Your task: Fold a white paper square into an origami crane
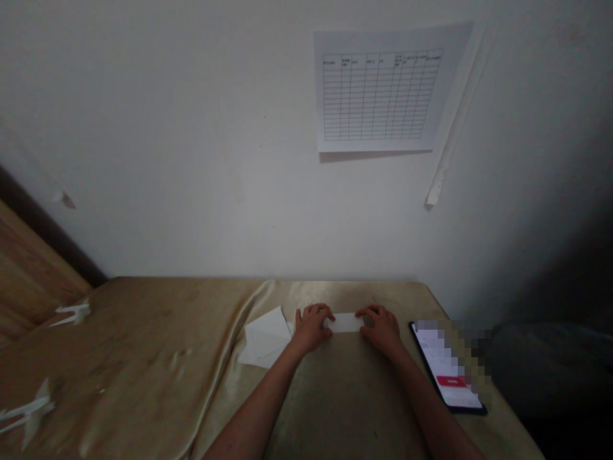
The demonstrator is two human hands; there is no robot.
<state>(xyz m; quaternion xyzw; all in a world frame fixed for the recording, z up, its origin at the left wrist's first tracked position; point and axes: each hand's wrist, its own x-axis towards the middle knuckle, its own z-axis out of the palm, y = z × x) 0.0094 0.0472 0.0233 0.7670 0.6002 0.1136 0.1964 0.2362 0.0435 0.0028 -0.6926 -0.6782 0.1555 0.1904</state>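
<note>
A small white rectangle of paper (347,322), which looks folded, lies flat near the back of the cloth-covered table. My left hand (311,327) grips its left end, thumb on the near side and fingers on the far side. At the opposite end, my right hand (383,328) pinches the paper the same way. Fingers cover both ends, so its full length is hidden. Just left of my left hand lie several loose white paper sheets (265,338), overlapping one another.
A phone (447,370) with a lit screen lies right of my right forearm, partly pixelated. Folded white paper shapes (36,409) and another (74,313) rest at the left of the table (143,358). A printed chart (383,96) hangs on the wall behind.
</note>
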